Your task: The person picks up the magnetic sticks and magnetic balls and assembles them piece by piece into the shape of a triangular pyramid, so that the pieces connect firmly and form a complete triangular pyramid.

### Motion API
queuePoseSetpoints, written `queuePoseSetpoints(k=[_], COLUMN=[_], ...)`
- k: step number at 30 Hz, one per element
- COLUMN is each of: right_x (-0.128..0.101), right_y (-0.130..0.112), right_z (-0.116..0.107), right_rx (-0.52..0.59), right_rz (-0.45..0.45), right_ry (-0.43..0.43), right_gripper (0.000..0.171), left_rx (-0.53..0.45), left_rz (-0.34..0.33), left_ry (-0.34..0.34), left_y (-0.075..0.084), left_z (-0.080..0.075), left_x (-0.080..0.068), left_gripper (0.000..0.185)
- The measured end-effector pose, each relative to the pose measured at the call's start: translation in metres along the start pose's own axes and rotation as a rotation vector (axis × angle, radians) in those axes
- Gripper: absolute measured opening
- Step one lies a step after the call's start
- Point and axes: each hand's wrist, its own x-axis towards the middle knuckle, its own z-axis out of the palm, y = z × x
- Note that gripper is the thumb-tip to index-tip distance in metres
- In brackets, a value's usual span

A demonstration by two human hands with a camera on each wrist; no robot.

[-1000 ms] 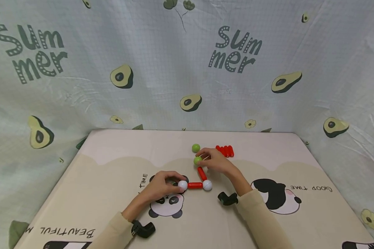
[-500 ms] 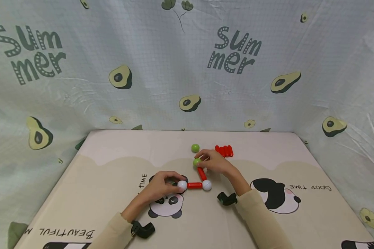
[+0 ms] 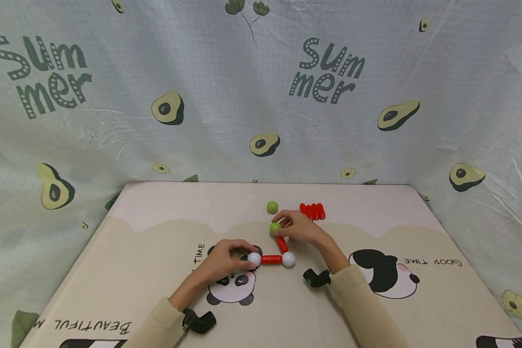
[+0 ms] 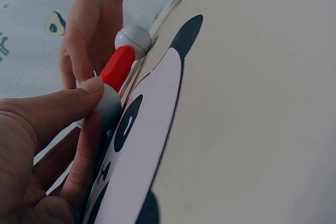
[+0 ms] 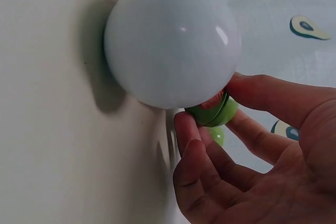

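My left hand (image 3: 228,258) pinches a white ball (image 3: 254,259) between thumb and fingers. From that ball a red rod (image 3: 271,259) runs right to a second white ball (image 3: 288,259). Another red rod (image 3: 282,244) slants up and away from the second ball to a green ball (image 3: 275,228). Thumb and fingers of my right hand (image 3: 299,226) grip this green ball at the rod's far end. In the right wrist view the second white ball (image 5: 172,43) looms in front and hides most of the slanting rod.
A loose green ball (image 3: 272,207) lies just beyond the right hand. Several red rods (image 3: 312,211) lie side by side behind it. The table (image 3: 165,203) has a panda-print cover, and a patterned curtain (image 3: 217,96) hangs behind its far edge.
The right hand has brought the green ball slightly toward the person, onto the far end of the slanting red rod. The left hand has stayed on its white ball.
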Motion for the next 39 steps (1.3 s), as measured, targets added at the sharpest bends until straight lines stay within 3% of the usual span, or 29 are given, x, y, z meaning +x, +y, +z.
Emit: queuePoseSetpoints(k=[25, 33, 39], right_x=[0.004, 0.003, 0.011], right_y=[0.003, -0.010, -0.021], right_z=[0.005, -0.006, -0.020], right_rx=[0.001, -0.112, -0.179], right_rz=[0.020, -0.007, -0.041], right_ry=[-0.006, -0.054, -0.002], right_gripper=[0.031, 0.037, 0.038], left_rx=[-0.002, 0.004, 0.013], left_rz=[0.001, 0.011, 0.014], left_ry=[0.001, 0.001, 0.001], left_y=[-0.002, -0.003, -0.003], left_z=[-0.001, -0.001, -0.001], left_x=[-0.002, -0.002, -0.001], left_gripper=[0.029, 0.029, 0.029])
